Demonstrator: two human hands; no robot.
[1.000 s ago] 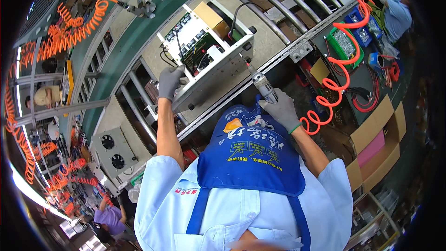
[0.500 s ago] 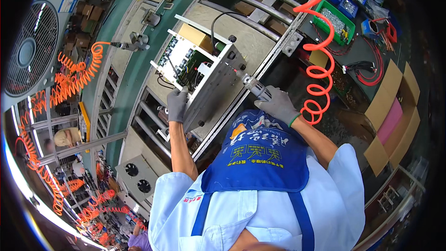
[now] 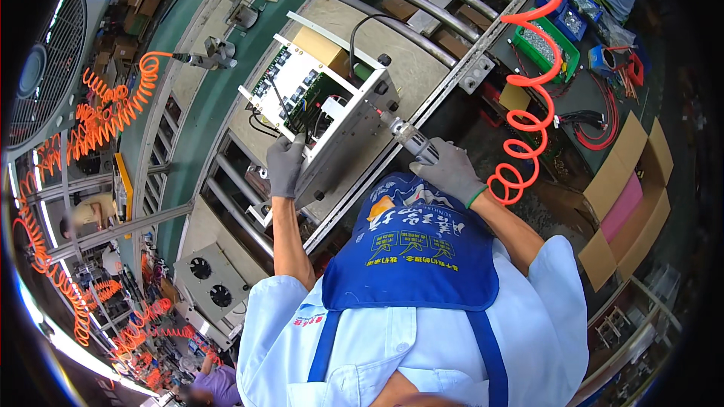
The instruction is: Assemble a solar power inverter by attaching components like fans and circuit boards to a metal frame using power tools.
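Observation:
An open metal equipment chassis [image 3: 343,147] lies on the roller conveyor in front of me, with green circuit boards [image 3: 303,114], loose wires and a tan block [image 3: 320,48] inside it. My gloved left hand [image 3: 285,167] is closed on the chassis's near left edge; its thumb lies on the frame. In my gloved right hand [image 3: 452,172] is a silver air screwdriver [image 3: 411,138], tilted toward the chassis. Its bit is at the side panel near the right corner; whether it touches cannot be made out. A black cable [image 3: 353,41] arches from the chassis's far side.
A red coiled air hose [image 3: 528,120] hangs at my right. Beyond it are a green bin of small hardware [image 3: 539,49], blue bins [image 3: 572,24] and an open cardboard box [image 3: 652,218]. On the left are a large fan [image 3: 45,68] and another hanging screwdriver [image 3: 204,59].
The whole view has shifted and turned slightly. My left hand keeps its grip on the chassis, and the screwdriver stays in my right hand with its bit by the side panel.

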